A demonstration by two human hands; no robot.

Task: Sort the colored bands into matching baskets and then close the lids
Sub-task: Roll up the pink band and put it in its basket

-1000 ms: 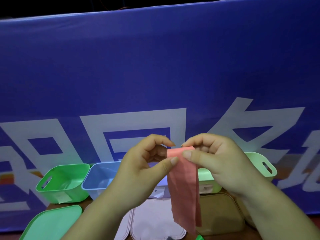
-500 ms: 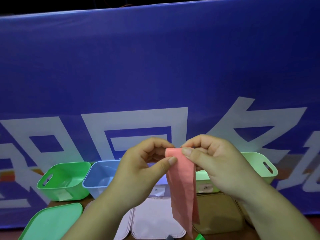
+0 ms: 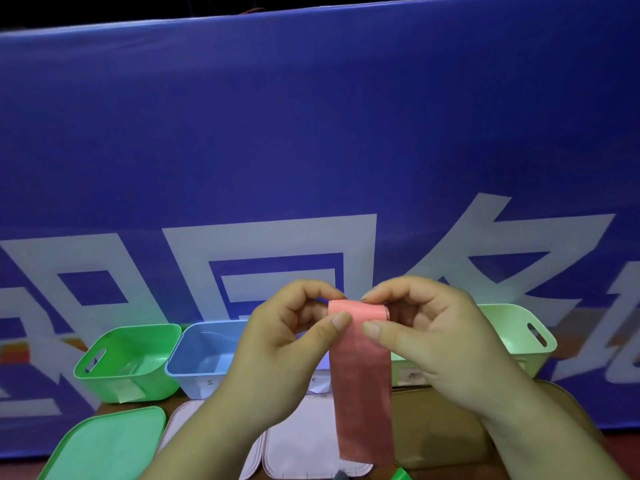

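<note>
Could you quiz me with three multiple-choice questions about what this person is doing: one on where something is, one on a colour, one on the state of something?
1. Where is the blue basket?
A. Right of the bright green basket
B. On a lid
C. In the person's lap

2. What colour is the band held up by the hands?
A. Yellow
B. Pink
C. Black

3. How is the bright green basket?
A. Lid shut
B. Tipped over
C. Open, its green lid lying in front

Answers:
1 A, it stands beside the green one, to its right.
2 B, the strip hanging from the left hand and right hand is pink.
3 C, its inside shows.
</note>
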